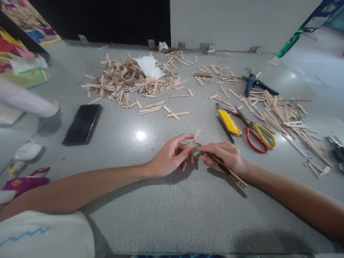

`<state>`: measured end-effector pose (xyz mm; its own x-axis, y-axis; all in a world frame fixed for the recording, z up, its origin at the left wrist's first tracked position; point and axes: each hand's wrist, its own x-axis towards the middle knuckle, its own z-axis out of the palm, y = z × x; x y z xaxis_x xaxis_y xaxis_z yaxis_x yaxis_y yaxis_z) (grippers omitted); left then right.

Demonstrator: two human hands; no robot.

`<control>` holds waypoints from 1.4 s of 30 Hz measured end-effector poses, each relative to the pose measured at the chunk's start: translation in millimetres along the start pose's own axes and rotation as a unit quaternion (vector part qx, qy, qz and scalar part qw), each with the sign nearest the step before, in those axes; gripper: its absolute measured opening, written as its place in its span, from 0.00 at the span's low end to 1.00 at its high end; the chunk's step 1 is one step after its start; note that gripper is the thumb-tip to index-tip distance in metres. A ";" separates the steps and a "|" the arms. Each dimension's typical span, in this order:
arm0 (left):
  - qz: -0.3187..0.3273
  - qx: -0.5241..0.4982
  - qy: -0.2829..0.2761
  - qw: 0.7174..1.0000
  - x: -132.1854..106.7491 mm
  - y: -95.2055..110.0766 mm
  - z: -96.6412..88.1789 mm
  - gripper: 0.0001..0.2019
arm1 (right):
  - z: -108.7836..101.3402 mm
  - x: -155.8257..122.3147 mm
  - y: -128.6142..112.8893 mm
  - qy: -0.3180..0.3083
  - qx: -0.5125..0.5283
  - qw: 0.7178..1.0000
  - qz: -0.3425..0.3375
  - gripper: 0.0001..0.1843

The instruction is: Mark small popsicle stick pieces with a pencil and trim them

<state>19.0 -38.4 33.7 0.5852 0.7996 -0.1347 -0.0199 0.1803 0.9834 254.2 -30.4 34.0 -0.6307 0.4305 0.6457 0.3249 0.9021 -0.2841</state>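
My left hand (173, 156) pinches a short wooden craft stick (197, 134) between thumb and fingers, its rounded end pointing up and away. A small dark mark or notch shows on the stick near my fingertips. Close beside it, my right hand (221, 154) is closed around a slim gold-and-black cutter (228, 171). The cutter's rear end sticks out below my palm, toward the lower right. Its front tip lies by the left fingers, too small to make out. Both hands are just above the grey tabletop (161, 218).
Many loose craft sticks (118, 79) lie heaped at the back, with white paper (149, 66) on them; more sticks (282, 111) spread right. Scissors (255, 130), a yellow cutter (230, 122), a black pen (225, 129) and dark blue clippers (259, 85) lie there. A phone (82, 124) rests left.
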 end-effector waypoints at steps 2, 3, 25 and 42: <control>0.003 -0.004 -0.001 1.000 -0.1 0.3 0.0 0.26 | -0.3 0.6 -0.1 -0.003 -0.001 1.000 -0.003 0.08; 0.003 -0.004 -0.001 1.000 -0.1 0.5 0.0 0.27 | -0.4 0.8 -0.2 -0.005 -0.002 1.000 -0.002 0.07; 0.025 0.019 -0.024 0.999 -1.6 -2.9 0.1 0.25 | 0.7 0.1 1.2 -0.007 0.018 1.000 0.002 0.10; 0.009 0.027 0.007 1.000 -3.1 -0.8 -1.3 0.23 | 15.9 -6.7 15.7 0.055 -0.098 0.961 0.252 0.38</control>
<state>16.1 -40.3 33.2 0.5738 0.8104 -0.1182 0.0142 0.1345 0.9908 252.3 -18.6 13.9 -0.2846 0.7955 0.5350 0.7024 0.5528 -0.4484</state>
